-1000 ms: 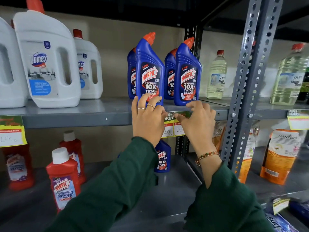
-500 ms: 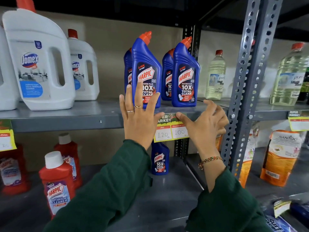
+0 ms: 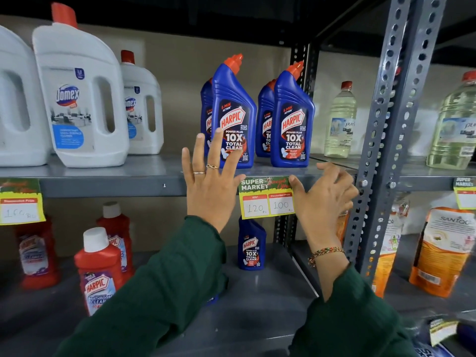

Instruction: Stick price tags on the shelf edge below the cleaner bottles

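A yellow and green price tag (image 3: 266,198) reading 120 and 100 hangs on the grey shelf edge (image 3: 108,185), right below several blue Harpic bottles (image 3: 233,117). My left hand (image 3: 210,184) is spread open just left of the tag, fingers up in front of a bottle, thumb near the tag's top left corner. My right hand (image 3: 322,197) is open at the tag's right side, its thumb pressing on the tag's upper right corner. Another tag (image 3: 20,202) hangs at the far left under the white Domex jugs (image 3: 79,99).
A perforated grey upright (image 3: 383,140) stands just right of my right hand. Clear liquid bottles (image 3: 340,119) and a third tag (image 3: 465,191) are on the right bay. Red Harpic bottles (image 3: 99,269), a small blue one (image 3: 251,244) and orange pouches (image 3: 443,251) fill the lower shelf.
Both hands have lifted off the tag and spread apart, uncovering it fully on the shelf edge. The left hand opened and rose; the right hand slid right, its thumb still on the corner.
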{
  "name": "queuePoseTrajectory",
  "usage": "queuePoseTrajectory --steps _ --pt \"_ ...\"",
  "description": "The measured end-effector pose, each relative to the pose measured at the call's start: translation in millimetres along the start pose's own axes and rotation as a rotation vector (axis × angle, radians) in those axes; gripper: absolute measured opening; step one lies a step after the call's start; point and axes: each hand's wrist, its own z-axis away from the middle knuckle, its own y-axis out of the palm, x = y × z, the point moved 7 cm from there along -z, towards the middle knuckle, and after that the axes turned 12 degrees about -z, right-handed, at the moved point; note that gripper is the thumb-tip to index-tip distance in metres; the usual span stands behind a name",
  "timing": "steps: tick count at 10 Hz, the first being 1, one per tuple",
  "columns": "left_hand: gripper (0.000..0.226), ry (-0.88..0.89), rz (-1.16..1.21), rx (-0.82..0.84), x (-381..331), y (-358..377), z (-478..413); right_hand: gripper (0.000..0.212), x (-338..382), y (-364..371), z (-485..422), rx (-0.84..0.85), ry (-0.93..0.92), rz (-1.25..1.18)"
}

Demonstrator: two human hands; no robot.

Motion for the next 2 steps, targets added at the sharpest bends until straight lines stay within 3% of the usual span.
queuePoseTrajectory --steps 1,2 --pt "0.044 -0.044 0.025 0.025 5 2 5 0.029 26 -1 25 -0.025 -0.277 -0.065" --pt "0.043 -0.121 0.107 -0.007 22 -9 7 0.015 64 3 117 0.267 -0.741 -0.220"
